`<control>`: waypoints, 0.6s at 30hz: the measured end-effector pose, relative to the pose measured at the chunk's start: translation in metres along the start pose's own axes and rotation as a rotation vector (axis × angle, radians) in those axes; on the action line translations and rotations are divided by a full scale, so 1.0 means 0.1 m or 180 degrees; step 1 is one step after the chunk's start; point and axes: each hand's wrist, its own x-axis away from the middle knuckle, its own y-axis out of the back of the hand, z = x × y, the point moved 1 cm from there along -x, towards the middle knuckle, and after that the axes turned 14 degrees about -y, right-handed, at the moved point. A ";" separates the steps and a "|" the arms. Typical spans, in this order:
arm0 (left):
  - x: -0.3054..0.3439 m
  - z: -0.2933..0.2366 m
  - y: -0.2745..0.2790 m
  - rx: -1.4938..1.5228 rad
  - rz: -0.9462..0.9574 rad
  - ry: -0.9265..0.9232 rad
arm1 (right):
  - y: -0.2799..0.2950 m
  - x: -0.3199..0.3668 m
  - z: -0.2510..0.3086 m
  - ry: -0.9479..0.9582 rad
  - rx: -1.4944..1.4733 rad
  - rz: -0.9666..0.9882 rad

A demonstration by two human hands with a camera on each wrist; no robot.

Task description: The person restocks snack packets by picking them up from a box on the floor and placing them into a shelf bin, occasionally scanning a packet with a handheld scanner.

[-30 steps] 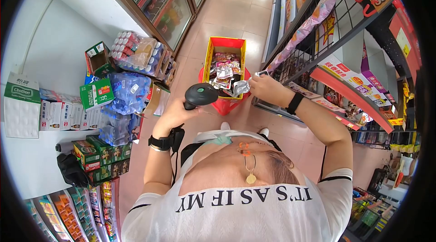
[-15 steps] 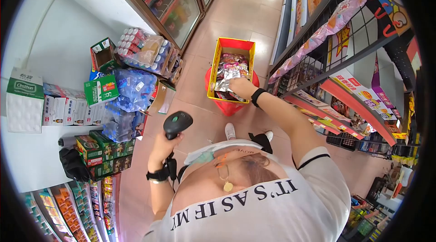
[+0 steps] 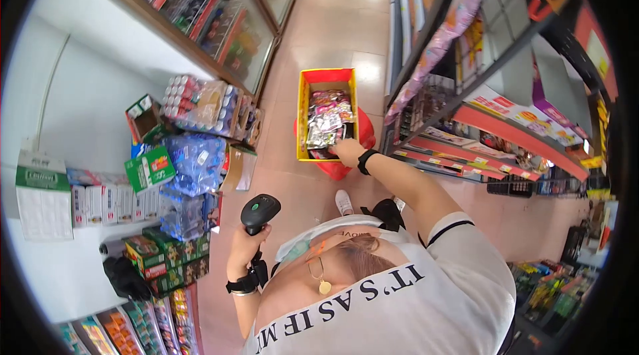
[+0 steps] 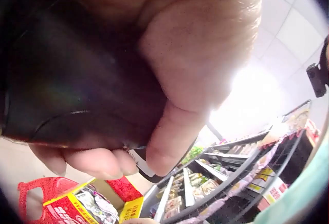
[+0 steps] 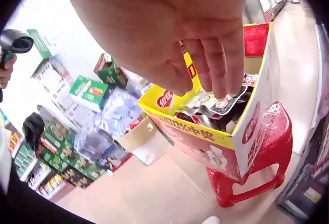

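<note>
In the head view my left hand grips the handle of a black scanner, held up left of my body. The left wrist view shows the fingers curled round the dark scanner. A yellow and red box of shiny snack packets stands on a red stool. My right hand reaches over the box's near right corner. Seen in the right wrist view, its fingers extend down onto a silver and black packet; the thumb is hidden.
Glass-door coolers stand at the upper left. Shrink-wrapped bottles, cans and cartons are piled at the left. Snack shelves line the right side, beside the tiled aisle.
My right hand has moved from the box's right side, where it held a silver packet, into the box; that packet is no longer visible between its fingers. The left hand still holds the scanner, a little lower.
</note>
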 end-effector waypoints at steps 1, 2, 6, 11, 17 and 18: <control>-0.10 -0.08 -0.04 -0.0074 0.0129 -0.0148 | 0.15 0.18 -0.02 -0.0067 -0.0174 -0.0003; -0.20 -0.13 -0.08 -0.0094 0.0248 -0.0256 | 0.25 0.35 -0.07 -0.0159 -0.0344 -0.0030; -0.66 -0.41 -0.38 -0.0345 0.0978 -0.0677 | 0.25 1.07 -0.53 -0.0630 -0.1107 -0.0604; -1.14 -0.85 -1.00 -0.0563 0.1785 -0.1141 | 0.92 2.27 -0.83 -0.1428 -0.1369 -0.1544; -1.10 -1.50 -1.87 -0.0790 0.2422 -0.1779 | 2.04 3.53 -0.99 -0.1965 -0.1705 -0.2768; -1.04 -1.59 -2.00 -0.0797 0.2432 -0.1831 | 2.15 3.70 -1.12 -0.1909 -0.1269 -0.3106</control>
